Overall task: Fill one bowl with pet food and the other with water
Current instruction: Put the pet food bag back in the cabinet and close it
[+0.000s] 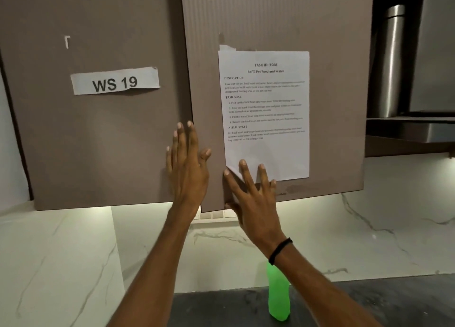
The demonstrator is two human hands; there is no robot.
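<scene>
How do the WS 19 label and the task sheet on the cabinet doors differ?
The WS 19 label is a small torn strip with large bold text; the task sheet is a full page of fine print. The label is on the left door, untouched; the sheet is on the right door, with right hand fingertips over its lower corner. Both are white paper.

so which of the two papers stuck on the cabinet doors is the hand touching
The printed task sheet on the right door: the right hand has fingers over its bottom left corner. The torn "WS 19" strip on the left door is untouched.
</scene>
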